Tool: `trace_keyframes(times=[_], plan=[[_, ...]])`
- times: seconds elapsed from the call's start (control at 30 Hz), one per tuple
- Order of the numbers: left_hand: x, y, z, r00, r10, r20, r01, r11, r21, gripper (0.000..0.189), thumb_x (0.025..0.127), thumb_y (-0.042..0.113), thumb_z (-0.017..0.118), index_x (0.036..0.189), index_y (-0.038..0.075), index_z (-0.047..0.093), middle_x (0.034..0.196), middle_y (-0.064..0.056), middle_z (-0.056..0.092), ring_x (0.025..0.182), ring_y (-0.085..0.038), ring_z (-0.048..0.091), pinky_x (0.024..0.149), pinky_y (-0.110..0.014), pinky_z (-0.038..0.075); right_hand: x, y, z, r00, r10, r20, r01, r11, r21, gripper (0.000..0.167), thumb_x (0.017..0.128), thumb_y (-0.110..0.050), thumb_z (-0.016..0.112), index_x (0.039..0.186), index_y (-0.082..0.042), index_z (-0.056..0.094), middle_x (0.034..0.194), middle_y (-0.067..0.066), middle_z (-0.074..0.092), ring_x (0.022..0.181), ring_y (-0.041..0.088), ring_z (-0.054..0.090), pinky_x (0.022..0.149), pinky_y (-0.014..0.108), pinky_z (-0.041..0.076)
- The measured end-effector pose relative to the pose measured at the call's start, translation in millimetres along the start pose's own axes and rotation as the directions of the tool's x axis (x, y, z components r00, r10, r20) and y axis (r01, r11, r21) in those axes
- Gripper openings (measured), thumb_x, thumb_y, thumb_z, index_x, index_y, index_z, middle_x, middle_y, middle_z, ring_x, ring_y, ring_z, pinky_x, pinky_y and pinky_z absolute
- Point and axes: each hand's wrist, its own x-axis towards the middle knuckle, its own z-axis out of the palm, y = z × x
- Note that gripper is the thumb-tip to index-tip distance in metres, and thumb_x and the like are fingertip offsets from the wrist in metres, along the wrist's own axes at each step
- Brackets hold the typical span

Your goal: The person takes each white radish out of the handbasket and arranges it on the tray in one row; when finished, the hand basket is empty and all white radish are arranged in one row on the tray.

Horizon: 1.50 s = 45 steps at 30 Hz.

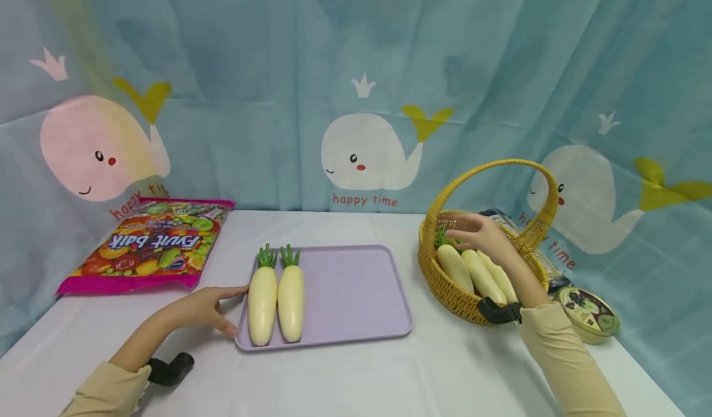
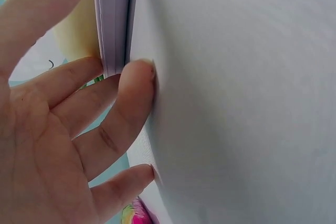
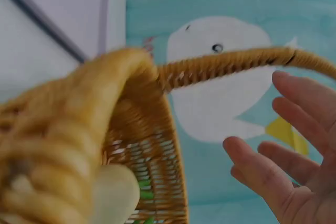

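Two white radishes [image 1: 262, 306] with short green tops lie side by side at the left end of a lilac tray [image 1: 356, 293]. My left hand [image 1: 201, 309] is at the tray's left rim, its fingers spread and fingertips touching the edge in the left wrist view. To the right stands a yellow wicker basket [image 1: 445, 287] with a tall handle, holding more white radishes [image 1: 483, 276]. Over the basket's opening hovers my right hand [image 1: 485, 236], fingers loosely bent. In the right wrist view those fingers [image 3: 257, 169] are apart with nothing between them.
A pink-edged bag of fruit candy [image 1: 161, 244] lies at the back left. Beside the basket are a round tub [image 1: 588, 312] and a dark package [image 1: 556, 275], partly hidden behind it. A whale-print curtain [image 1: 250, 126] hangs behind the white table [image 1: 334, 380].
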Motion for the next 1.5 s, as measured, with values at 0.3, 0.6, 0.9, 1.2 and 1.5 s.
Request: trace_keyframes(times=[0.3,0.6,0.9,1.2,1.5], plan=[[1.9,-4.6,4.7,1.0,0.016,0.002,-0.015,0.999,-0.041,0.089,0.062,0.03,0.08,0.131,-0.006,0.038,0.122,-0.033,0.042,0.063,-0.018,0.043,0.057,-0.033,0.037,21.1,9,-16,0.997,0.04,-0.064,-0.053,0.973,-0.226,0.053,0.083,-0.029,0.064,0.126,-0.002,0.05,0.14,0.016,0.029,0.097,0.036,0.054,0.07,0.038,0.048],[-6.2,-9.4,0.6,1.0,0.014,0.002,-0.014,0.999,-0.049,0.089,0.062,0.03,0.08,0.131,-0.007,0.037,0.111,-0.024,0.051,0.058,-0.017,0.04,0.053,-0.03,0.034,43.0,25,-11,0.997,0.06,0.051,-0.03,0.889,-0.458,0.052,0.085,-0.024,0.063,0.13,-0.006,0.047,0.144,0.02,0.018,0.1,0.037,0.051,0.073,0.041,0.045],[-10.9,-12.3,-3.7,0.999,0.051,-0.002,-0.051,0.997,-0.062,0.088,0.065,0.03,0.078,0.132,-0.008,0.035,0.098,-0.02,0.054,0.055,-0.014,0.037,0.051,-0.027,0.033,57.7,34,-6,0.987,0.107,0.121,-0.035,0.874,-0.485,0.056,0.083,-0.022,0.065,0.132,-0.005,0.044,0.144,0.02,0.017,0.084,0.036,0.056,0.064,0.042,0.045],[-2.9,-8.7,-1.3,0.998,0.056,-0.004,-0.056,0.997,-0.056,0.089,0.063,0.031,0.079,0.132,-0.007,0.037,0.106,-0.018,0.051,0.054,-0.012,0.036,0.05,-0.026,0.032,49.8,49,-3,0.925,0.238,0.295,-0.082,0.886,-0.456,0.075,0.08,-0.032,0.068,0.138,-0.003,0.031,0.145,0.02,0.011,0.123,0.044,0.022,0.085,0.048,0.035],[-0.7,-6.9,2.2,0.999,0.049,0.004,-0.049,0.997,-0.054,0.088,0.064,0.031,0.078,0.132,-0.007,0.037,0.112,-0.024,0.05,0.056,-0.014,0.039,0.052,-0.027,0.034,43.4,57,1,0.901,0.292,0.32,-0.102,0.861,-0.497,0.081,0.076,-0.022,0.07,0.141,-0.003,0.025,0.141,0.025,0.019,0.121,0.044,0.025,0.088,0.051,0.031]])
